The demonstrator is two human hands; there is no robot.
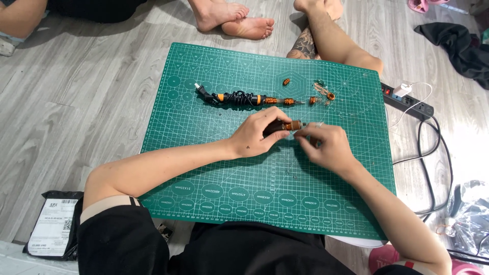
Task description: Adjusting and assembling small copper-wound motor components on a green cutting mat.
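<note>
**A:** We're down on a pale grey wood-plank floor (91, 86); a green gridded cutting mat (214, 163) is spread across it, and both hands meet near its middle.

**B:** The left hand (254, 136) is clamped round a dark handle with a copper-wound tip (282, 126); the right hand (326, 145) is pinched at that tip, fingers together; whether it grips a strand of wire, I cannot tell.

**A:** Just beyond them on the mat lies a soldering iron (239, 98), black cord wrapped about its body; small copper coils (287, 81) and wire scraps (322, 91) sit near its point.

**B:** Round the edges now; a black power strip (410, 103) with a white plug lies off the mat's right side, cables trailing down the floor; dark cloth (458, 46) is heaped in the top right corner.

**A:** Another person's bare feet (237, 20) rest beyond the mat's far edge; a tattooed leg (316, 40) beside them; a dark mailing bag with a white label (53, 226) lies lower left.
</note>
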